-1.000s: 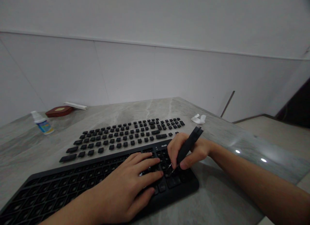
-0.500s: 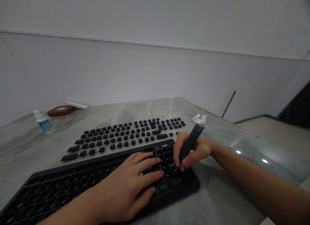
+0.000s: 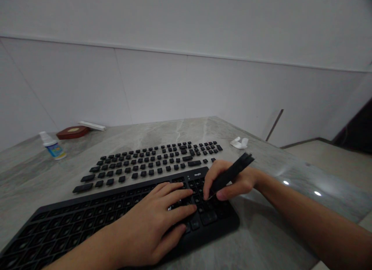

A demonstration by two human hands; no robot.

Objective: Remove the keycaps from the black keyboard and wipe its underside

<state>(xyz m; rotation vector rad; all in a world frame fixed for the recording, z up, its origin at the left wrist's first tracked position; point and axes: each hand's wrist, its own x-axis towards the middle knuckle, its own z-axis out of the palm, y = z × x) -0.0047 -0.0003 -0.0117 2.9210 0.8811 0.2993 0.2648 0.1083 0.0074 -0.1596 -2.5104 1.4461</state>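
Note:
A black keyboard lies before me, most of its key sockets bare, with a few keycaps seated at its lower right. My left hand rests palm down on it, fingers spread over the right part. In my right hand is a black keycap puller with thin wire prongs, its handle tilted up to the right. The fingertips and prongs are down at the number pad, and the prong ends are mostly hidden. Behind the keyboard, loose black keycaps lie in rows matching a keyboard layout.
On the left of the grey marbled table stand a white spray bottle with a blue label and a reddish-brown box beside a white strip. Crumpled white tissue lies at the right, near the table's edge.
My right hand shifted slightly right, then back left over the number pad, and the puller's handle now leans lower to the right. The left hand stays in place.

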